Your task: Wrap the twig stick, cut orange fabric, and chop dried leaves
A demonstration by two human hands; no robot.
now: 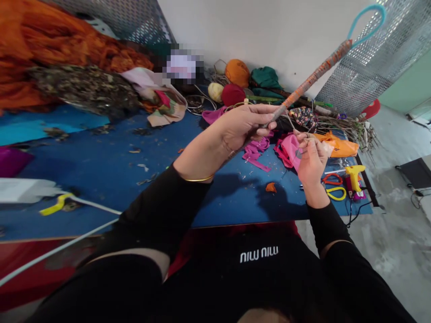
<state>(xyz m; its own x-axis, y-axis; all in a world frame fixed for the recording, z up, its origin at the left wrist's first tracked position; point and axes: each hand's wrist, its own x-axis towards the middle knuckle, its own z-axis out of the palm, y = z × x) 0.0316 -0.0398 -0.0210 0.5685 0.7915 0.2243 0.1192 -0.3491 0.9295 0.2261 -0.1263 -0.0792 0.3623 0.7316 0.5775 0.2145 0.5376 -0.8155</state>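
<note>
My left hand (247,123) is closed around the lower end of a wrapped stick (314,78), which slants up to the right above the table. Grey and orange wrapping covers the stick's length, and a light blue loop (384,20) sticks out of its top end. From the stick's lower end a thin pale cord (292,124) runs to my right hand (313,161), whose fingers are pinched on it. Pink fabric (290,147) lies on the table just behind my right hand.
A yellow glue gun (355,172) and yellow-handled scissors (336,194) lie at the table's right end. Behind are twigs (353,128), orange cloth (341,146) and an orange ball (237,72). Dry leaves (87,89) and a white power strip (27,190) are left on the blue table (111,154).
</note>
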